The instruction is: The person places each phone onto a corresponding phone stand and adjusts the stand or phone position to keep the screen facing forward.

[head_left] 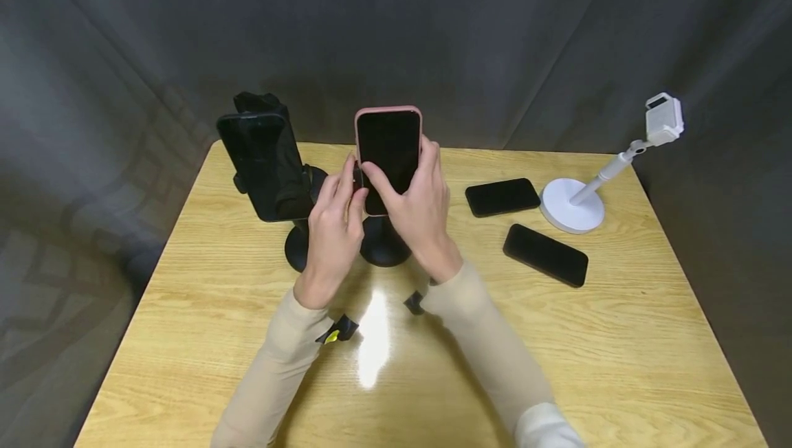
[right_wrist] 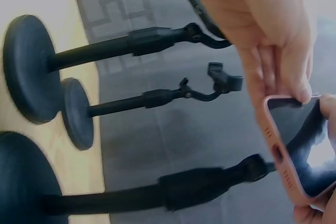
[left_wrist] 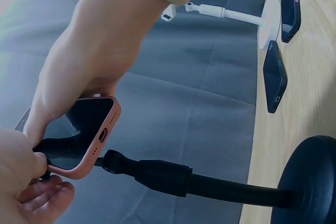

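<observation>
A phone in a pink case, dark screen facing up, is at the top of a black phone stand near the table's back edge. My right hand grips the phone's right side, its thumb across the lower screen. At the left edge, my left hand pinches a small black clamp part of the stand between thumb and fingers. Behind the phone, the rest of the clamp is hidden. The stand's round base rests on the table below both hands.
Close on the left, another black stand holds a dark phone. A further black stand has its holder bare. To the right lie two black phones, one nearer the front, beside a white stand. A grey curtain hangs behind.
</observation>
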`<state>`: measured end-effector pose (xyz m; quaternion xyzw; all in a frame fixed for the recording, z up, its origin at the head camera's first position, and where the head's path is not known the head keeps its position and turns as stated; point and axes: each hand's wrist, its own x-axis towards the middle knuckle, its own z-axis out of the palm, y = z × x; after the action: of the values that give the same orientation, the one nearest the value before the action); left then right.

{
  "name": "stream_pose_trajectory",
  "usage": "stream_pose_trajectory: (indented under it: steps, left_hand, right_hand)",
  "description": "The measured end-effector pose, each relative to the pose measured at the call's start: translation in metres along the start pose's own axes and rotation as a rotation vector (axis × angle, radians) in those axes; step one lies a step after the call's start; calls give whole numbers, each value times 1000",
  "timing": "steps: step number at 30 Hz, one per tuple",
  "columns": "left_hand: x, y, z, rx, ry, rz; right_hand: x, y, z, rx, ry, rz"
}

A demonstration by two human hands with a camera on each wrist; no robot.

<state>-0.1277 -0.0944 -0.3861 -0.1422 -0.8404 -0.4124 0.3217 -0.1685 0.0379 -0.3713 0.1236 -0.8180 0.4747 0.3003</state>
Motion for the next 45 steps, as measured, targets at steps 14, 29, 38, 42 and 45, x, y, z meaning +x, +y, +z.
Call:
stream_pose_trajectory:
  steps: [14,29,38,42,45]
  left_hand:
    - [-22,-4,-1,-13,-57,-16]
    - [-44,-22,-1,23,-130,-43]
    - [-58,-36,-6,29,-229,-59]
    - [-66,-44,-11,36,-290,-76]
    - [-71,-50,-17,58,-321,-93]
  right_hand:
    - [-27,37,-11,-57,-93,-100]
    - [-50,56,-14,-144,-214,-63]
    - [-60,69,-17,-211,-313,-111]
    - [-66,77,-20,-232,-363,-143]
    - [-70,82,-22,-260,-405,-141]
